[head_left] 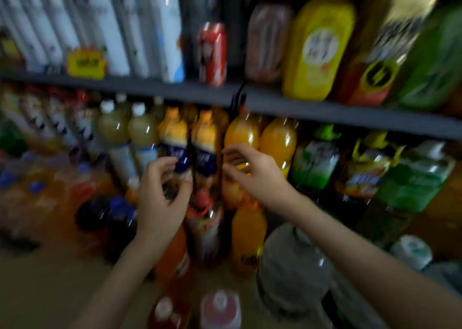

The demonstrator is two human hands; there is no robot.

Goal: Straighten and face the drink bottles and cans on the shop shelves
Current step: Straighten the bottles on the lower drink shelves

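Note:
The frame is blurred by motion. Two bottles with orange tops and blue labels stand side by side on the middle shelf. My left hand hovers in front of the left one with thumb and fingers loosely curled, and no firm hold shows. My right hand reaches in from the right, fingers relaxed and pointing at the gap between the blue-labelled bottles and an orange soda bottle. It holds nothing. A red can stands alone on the upper shelf.
Tall white bottles and a yellow price tag fill the upper shelf's left; a yellow bottle stands at right. Green-labelled bottles line the middle shelf's right. Orange and dark bottles and a large water jug stand below.

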